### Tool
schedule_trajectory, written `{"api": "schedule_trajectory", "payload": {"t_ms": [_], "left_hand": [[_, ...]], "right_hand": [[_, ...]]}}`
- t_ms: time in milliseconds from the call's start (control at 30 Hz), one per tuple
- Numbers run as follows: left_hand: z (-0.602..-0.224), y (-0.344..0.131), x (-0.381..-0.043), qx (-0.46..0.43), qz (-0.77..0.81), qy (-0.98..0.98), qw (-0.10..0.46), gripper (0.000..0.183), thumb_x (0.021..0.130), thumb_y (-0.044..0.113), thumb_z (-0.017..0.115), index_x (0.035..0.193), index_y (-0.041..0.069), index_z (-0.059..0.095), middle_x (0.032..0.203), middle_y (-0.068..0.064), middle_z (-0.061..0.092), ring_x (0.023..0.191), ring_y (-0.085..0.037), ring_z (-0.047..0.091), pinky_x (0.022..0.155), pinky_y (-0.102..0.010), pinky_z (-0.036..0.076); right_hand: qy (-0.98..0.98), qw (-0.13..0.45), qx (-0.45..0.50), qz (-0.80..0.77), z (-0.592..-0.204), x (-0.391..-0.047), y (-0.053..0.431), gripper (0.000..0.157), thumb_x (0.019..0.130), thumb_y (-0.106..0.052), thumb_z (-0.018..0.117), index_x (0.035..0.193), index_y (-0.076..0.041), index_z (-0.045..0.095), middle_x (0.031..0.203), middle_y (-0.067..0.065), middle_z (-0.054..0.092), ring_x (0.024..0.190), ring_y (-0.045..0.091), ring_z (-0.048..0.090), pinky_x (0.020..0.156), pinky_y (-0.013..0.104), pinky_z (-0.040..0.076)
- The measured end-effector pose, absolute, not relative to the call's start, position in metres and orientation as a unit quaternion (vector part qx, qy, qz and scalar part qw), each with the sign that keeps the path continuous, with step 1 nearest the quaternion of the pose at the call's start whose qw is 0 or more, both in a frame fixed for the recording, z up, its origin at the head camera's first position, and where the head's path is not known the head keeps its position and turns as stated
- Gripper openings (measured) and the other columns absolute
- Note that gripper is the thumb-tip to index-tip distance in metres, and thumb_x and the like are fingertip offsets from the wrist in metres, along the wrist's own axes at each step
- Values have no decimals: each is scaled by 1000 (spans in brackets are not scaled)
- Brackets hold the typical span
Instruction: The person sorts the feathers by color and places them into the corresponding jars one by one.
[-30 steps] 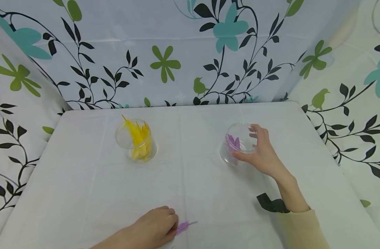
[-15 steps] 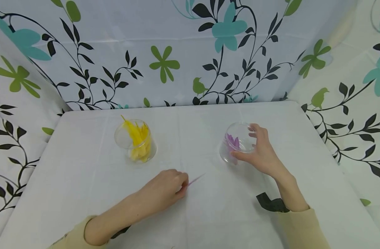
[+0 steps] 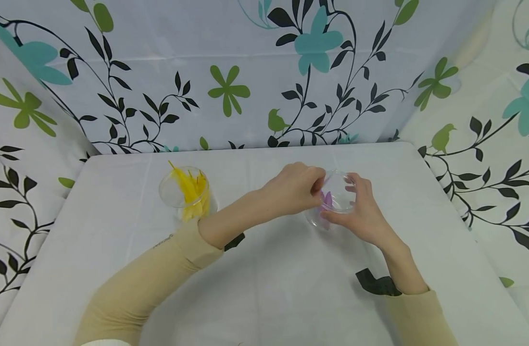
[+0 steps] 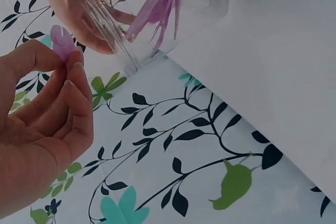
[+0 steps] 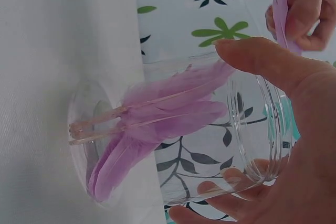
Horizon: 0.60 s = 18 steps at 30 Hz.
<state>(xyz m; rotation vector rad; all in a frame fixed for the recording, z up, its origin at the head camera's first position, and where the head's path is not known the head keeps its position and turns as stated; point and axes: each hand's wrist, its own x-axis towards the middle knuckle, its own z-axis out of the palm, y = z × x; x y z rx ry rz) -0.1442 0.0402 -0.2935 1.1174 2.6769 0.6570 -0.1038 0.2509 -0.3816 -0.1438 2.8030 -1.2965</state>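
My right hand [image 3: 364,211] grips a clear jar [image 5: 270,129] near its rim, thumb on one side and fingers on the other. Several purple feathers [image 5: 168,103] lie inside, some with quills toward the base. Beside the mouth of this jar, my left hand [image 3: 295,190] pinches another purple feather [image 4: 62,43] between thumb and fingertips. In the left wrist view that feather is apart from the jar, its vane sticking up from the fingers. The head view hides it behind the left hand.
At the table's back left stands a second clear jar [image 3: 170,192] holding yellow feathers [image 3: 194,192], partly behind my left forearm. Both stand on a white-covered table [image 3: 282,298]. A patterned curtain [image 3: 247,38] hangs behind it and along the sides.
My left hand has carried the purple feather from the table's front, forward and to the right, up to the jar. The right hand keeps its hold on the jar in place.
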Motion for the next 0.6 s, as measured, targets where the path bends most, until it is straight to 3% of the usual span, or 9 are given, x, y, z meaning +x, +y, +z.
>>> {"api": "schedule_trajectory", "payload": {"t_ms": [333, 600], "left_hand": [[-305, 91, -171, 404, 84, 899, 148, 13, 91, 18, 72, 99, 11, 64, 89, 3, 65, 84, -12, 59, 75, -22, 51], [-316, 100, -171, 418, 29, 898, 135, 12, 100, 22, 60, 104, 14, 68, 95, 4, 69, 89, -14, 59, 93, -36, 49]], "right_hand": [[903, 11, -61, -426, -384, -104, 254, 102, 78, -39, 86, 151, -9, 22, 148, 20, 25, 136, 39, 36, 103, 64, 40], [901, 1, -69, -429, -385, -105, 254, 103, 76, -32, 88, 151, -7, 22, 148, 22, 26, 135, 38, 37, 103, 63, 41]]}}
